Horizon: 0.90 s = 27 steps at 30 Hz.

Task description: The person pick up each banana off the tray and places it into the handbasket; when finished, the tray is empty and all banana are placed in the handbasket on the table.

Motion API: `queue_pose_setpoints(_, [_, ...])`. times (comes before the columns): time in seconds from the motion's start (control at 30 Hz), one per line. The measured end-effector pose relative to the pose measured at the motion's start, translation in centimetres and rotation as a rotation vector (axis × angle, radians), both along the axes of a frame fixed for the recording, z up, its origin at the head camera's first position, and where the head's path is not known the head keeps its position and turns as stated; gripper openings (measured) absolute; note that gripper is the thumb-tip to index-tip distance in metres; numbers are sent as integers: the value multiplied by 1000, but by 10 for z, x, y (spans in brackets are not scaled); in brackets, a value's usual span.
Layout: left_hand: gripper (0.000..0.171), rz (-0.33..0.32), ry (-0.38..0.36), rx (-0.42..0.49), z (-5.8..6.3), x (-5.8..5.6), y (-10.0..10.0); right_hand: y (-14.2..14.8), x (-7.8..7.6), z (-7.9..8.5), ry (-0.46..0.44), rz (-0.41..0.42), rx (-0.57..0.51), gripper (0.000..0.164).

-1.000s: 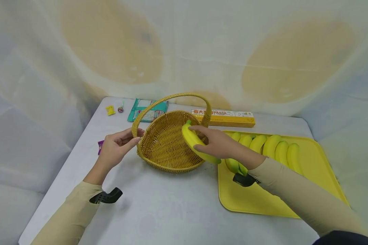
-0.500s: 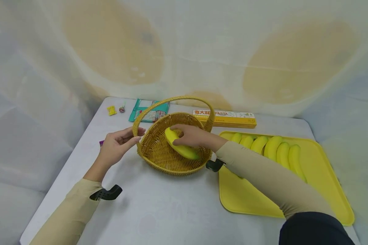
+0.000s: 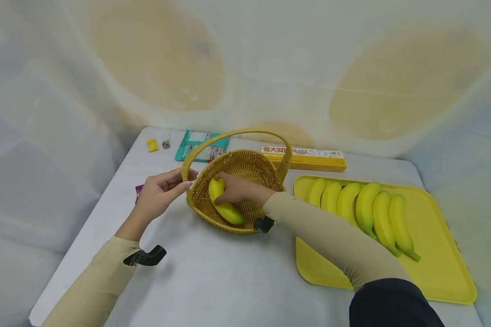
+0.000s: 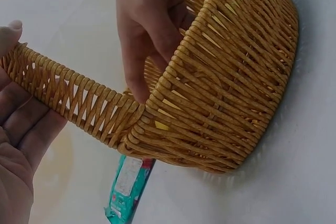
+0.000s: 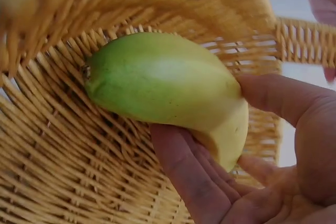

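The wicker basket [image 3: 249, 165] is seen on the white desk [image 3: 212, 281], nearer its far edge than its near edge and just beside the left edge of the yellow tray [image 3: 438, 254]. Its arched handle [image 3: 241, 131] is held at the left base by the left hand [image 3: 159, 193]; the handle is clasped between thumb and fingers, as confirmed in the left wrist view. The right hand [image 3: 235, 188] is lowered inside the basket, its thumb and fingers closed around a single banana [image 3: 229, 212]. This banana is located within the basket, towards its left side, its greener end directed at the near rim. Whether the basket floor is touched by it cannot be told.

Six more bananas [image 3: 367, 204] are laid side by side on the tray, from its far left corner towards the middle. Along the desk's far edge, a pasta box [image 3: 311, 159] and a teal packet [image 3: 192, 141] are placed behind the basket. A yellow wrapped sweet [image 3: 152, 145] and a lollipop [image 3: 166, 143] are noted near the far left corner. A purple wrapper [image 3: 138, 190] by the left edge is partly hidden by the left hand.
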<state>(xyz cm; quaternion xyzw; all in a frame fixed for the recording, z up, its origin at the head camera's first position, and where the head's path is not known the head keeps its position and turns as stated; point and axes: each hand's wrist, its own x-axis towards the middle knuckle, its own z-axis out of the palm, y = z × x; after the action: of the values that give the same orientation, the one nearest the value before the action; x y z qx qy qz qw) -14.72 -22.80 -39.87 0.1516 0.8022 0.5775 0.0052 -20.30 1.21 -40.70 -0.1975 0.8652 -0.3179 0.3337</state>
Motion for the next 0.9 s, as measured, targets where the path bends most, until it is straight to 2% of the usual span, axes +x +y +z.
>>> queue_pose_setpoints(0.27, [37, -4, 1, -9, -1, -1, -1, -11, 4, -1, 20, 8, 54, 82])
queue_pose_setpoints(0.33, [39, 0, -7, -2, -1, -1, -1, -12, 4, 0, -7, 7, 40, 81])
queue_pose_setpoints(0.5, [40, -4, -9, 15, 0, -1, -1, -12, 3, 0, -6, 27, 36, 81])
queue_pose_setpoints(0.73, [39, -2, -5, 15, 0, 1, -1, -9, 4, 1, 71, 76, 81, 88])
queue_pose_setpoints(0.9, [37, -8, 7, 18, 0, 1, -1, 6, 10, 6, 99, 84, 82, 86])
